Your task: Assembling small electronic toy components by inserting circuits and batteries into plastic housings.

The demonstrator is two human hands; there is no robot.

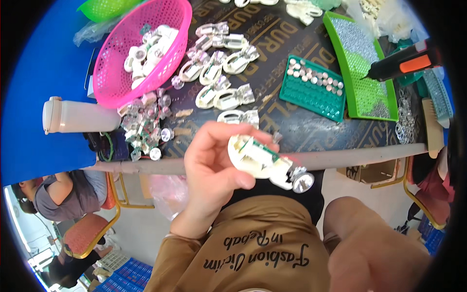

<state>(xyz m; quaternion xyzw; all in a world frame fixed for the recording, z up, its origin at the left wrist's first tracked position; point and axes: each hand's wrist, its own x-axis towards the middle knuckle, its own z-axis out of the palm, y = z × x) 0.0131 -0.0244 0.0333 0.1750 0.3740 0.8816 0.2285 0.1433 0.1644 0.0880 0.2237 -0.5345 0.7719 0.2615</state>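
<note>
My left hand [209, 170] is closed on a small cream flashlight half-shell [245, 155], pinched between thumb and fingers above the table's front edge. A green circuit board [262, 150] lies in the shell, and a round silver reflector [302, 182] sticks out at its right end. My right arm [374, 243] is bent at the lower right, close and smooth-looking; its fingers cannot be made out. Beyond my left hand, several similar open shells [233, 97] with clear heads lie on the dark table. A heap of reflectors with wired boards [146, 121] sits left of them.
At left stand a pink basket [104, 73] of white parts and a white bottle [80, 116]. A dark green tray [311, 102] holds round metal cells. Over a lime green tray [395, 109] of tiny metal pieces hangs a black-orange electric screwdriver [408, 63]. Metal rings [404, 119] lie right.
</note>
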